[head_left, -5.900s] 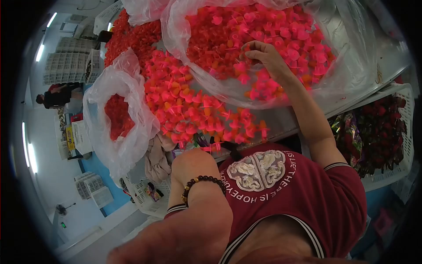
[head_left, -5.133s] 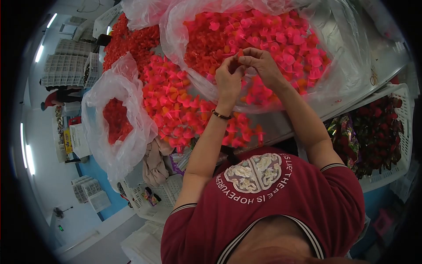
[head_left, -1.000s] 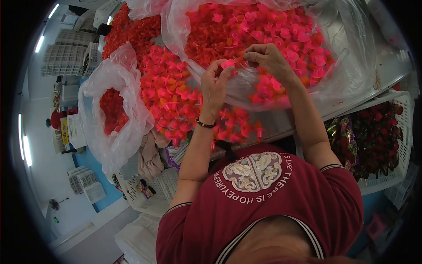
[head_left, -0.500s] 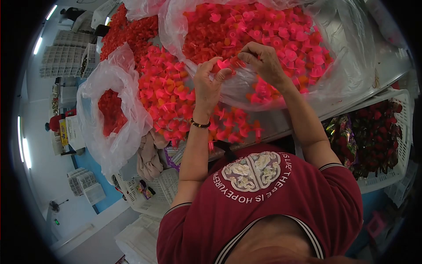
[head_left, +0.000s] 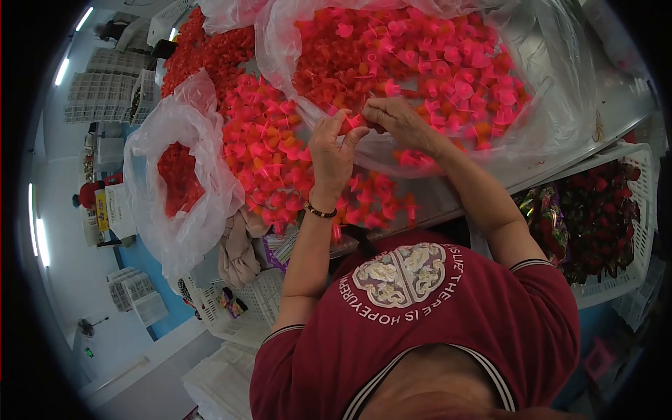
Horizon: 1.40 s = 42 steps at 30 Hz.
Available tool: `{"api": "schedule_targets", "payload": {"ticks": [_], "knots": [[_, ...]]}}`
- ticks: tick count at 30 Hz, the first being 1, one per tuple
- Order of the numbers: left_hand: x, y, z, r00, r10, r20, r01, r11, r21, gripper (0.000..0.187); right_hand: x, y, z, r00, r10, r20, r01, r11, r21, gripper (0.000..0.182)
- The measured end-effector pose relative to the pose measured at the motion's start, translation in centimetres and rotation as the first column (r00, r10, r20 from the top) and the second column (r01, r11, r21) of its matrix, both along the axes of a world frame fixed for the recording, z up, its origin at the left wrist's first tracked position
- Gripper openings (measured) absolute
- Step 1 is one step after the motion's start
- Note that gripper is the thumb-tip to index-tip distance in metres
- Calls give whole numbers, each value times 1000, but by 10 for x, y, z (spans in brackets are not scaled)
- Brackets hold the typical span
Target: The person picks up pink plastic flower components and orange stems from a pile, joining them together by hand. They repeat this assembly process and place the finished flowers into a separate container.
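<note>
My left hand [head_left: 332, 155], with a beaded bracelet at its wrist, grips a small pink plastic piece [head_left: 352, 122] between thumb and fingers. Against that piece, my right hand [head_left: 400, 120] is closed in a pinch; what its fingertips hold is hidden. Both hands meet over the near edge of a clear plastic bag [head_left: 381, 148]. Inside the bag lie many pink cup-shaped pieces with short stems [head_left: 458, 77] and smaller red pieces [head_left: 318, 73]. More pink and orange pieces [head_left: 262, 140] lie loose on the table to the left of my hands.
A second clear bag [head_left: 150, 189] with red pieces stands at the left. On the right, a white crate [head_left: 640, 231] holds dark red, wrapped flower-like items [head_left: 605, 217]. The metal table [head_left: 437, 199] ends just before my body. Another white basket [head_left: 262, 301] sits below, at the left.
My right hand has moved left and slightly down, up against the pink piece in my left hand. The left hand has barely moved.
</note>
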<state>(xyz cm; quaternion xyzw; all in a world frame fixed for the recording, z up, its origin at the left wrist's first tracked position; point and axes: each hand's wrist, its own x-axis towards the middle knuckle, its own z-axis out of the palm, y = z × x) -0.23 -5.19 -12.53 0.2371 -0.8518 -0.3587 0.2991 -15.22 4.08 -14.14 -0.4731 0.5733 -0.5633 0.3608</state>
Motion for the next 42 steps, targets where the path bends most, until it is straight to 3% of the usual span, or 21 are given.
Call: {"api": "schedule_targets", "payload": {"ticks": [3,4,5,6,8,9,11,18,21,22,24,29,31,33,34,36,37,38,39,41,42], "knots": [[12,-21,8,996,89,29,-87,994,-59,38,4,-6,-3,999,-44,-23,45,997,56,23],[19,-33,16,986,159,41,-150,974,-171,38,-2,-11,-13,891,-228,-393,211,974,-86,17],[28,-49,23,963,263,63,-245,947,-209,39,-10,-16,-20,618,-407,-672,299,913,-277,14],[37,-63,29,928,362,84,-332,909,-250,40,-16,-20,-24,618,-409,-672,302,912,-277,14],[45,-85,25,893,447,51,-395,835,-384,41,-24,-29,-28,317,-526,-789,383,832,-401,18],[45,-88,27,852,523,11,-447,739,-505,42,-23,-30,-31,318,-528,-787,383,831,-403,18],[37,-79,25,896,442,37,-379,806,-455,43,-23,-29,-36,234,-398,-887,420,865,-277,19],[-23,-53,2,997,-15,78,32,975,-220,39,-32,-3,-35,453,-229,-862,413,910,-25,16],[-61,-55,0,994,-48,97,83,917,-390,38,-31,-4,-31,464,-297,-835,437,896,-76,17],[-74,-54,2,994,-52,95,85,916,-392,38,-30,-9,-34,367,-350,-862,454,876,-162,15],[-97,-49,5,918,81,388,140,850,-509,33,-28,-13,-42,263,-406,-875,464,849,-255,14],[-117,-44,-26,893,68,444,171,862,-477,29,-30,-3,-39,285,-188,-940,501,865,-21,17],[-106,-36,-15,894,53,446,179,869,-462,32,-31,1,-36,341,-238,-909,494,868,-42,16],[-93,-35,7,973,-4,229,-18,995,97,28,-36,1,-35,391,-285,-875,484,872,-68,17],[-84,-38,7,972,-2,235,-21,995,96,28,-38,1,-35,468,-368,-803,470,874,-126,22],[-68,-44,6,951,109,-290,120,734,669,16,-37,0,-30,546,-437,-715,456,871,-183,29],[-58,-46,5,951,113,-286,114,735,669,16,-35,0,-23,721,-478,-501,449,874,-188,27],[-47,-48,3,944,108,-311,194,581,791,14,-33,-1,-20,842,-479,-249,441,876,-193,26],[-39,-47,2,935,109,-338,269,401,876,13,-30,-3,-20,845,-474,-248,436,879,-192,26],[-32,-36,-2,929,161,-333,268,329,906,14,-23,-5,-20,908,-326,263,369,920,-135,23],[-31,-30,-3,921,207,-329,274,255,927,15,-18,-5,-18,909,-324,262,367,920,-135,23]]}}
